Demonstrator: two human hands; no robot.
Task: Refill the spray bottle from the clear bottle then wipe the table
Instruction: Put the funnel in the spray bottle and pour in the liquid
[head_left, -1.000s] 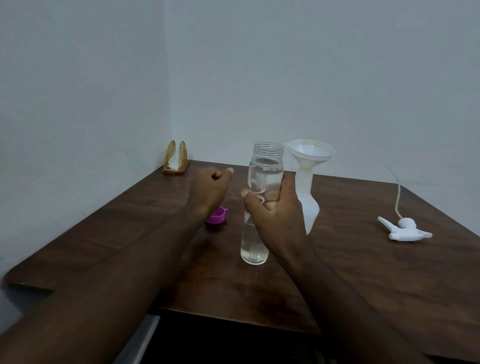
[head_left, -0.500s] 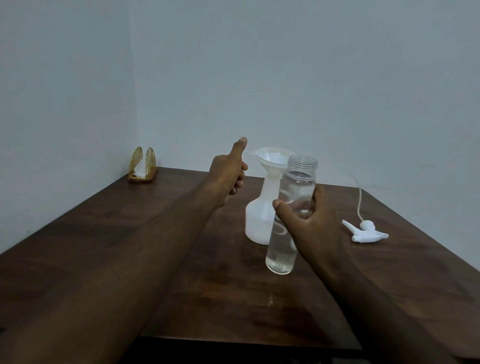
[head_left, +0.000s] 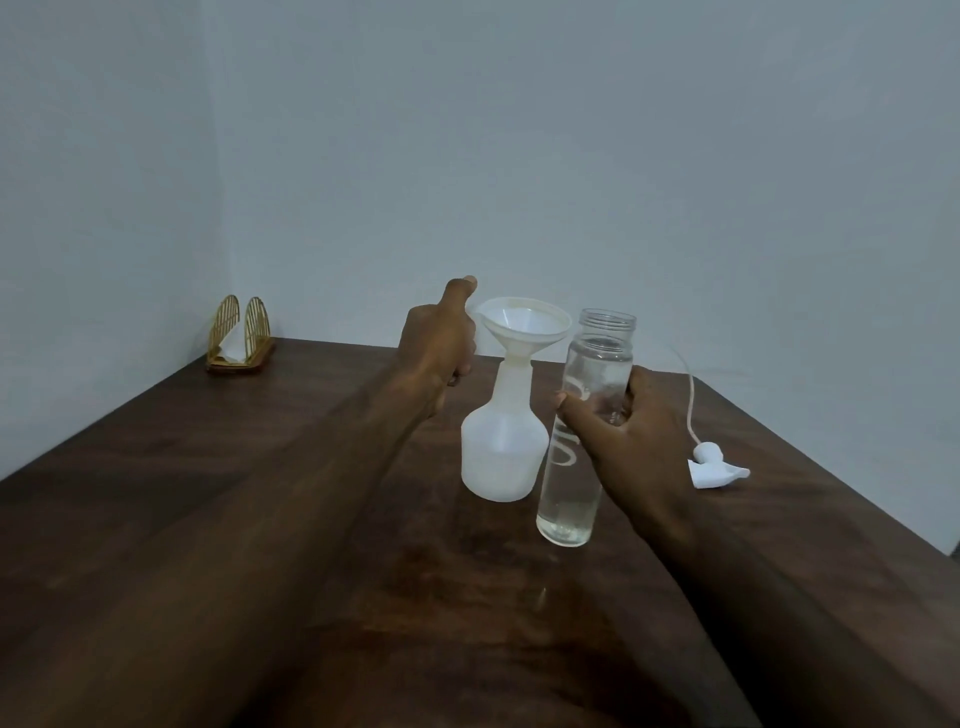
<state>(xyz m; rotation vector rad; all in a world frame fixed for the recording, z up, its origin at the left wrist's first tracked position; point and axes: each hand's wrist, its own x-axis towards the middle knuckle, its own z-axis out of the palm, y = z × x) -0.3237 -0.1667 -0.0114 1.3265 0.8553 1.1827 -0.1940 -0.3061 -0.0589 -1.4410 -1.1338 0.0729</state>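
Right hand grips the clear bottle mid-body, thumb and fingers clamped round it; uncapped, mostly full, upright, whether it is touching the dark wood table I cannot tell. Just left stands the white spray bottle, funnel seated in its neck. Left hand beside funnel rim, fingers curled, thumb up; contact unclear. Spray head lies right. Napkin holder in far corner.

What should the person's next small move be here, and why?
Probably lift the clear bottle and tip its open mouth over the funnel. The right hand already grips the uncapped bottle, which holds liquid, and the funnel sits in the neck of the spray bottle beside it. The left hand is at the funnel's rim, seemingly to steady it.
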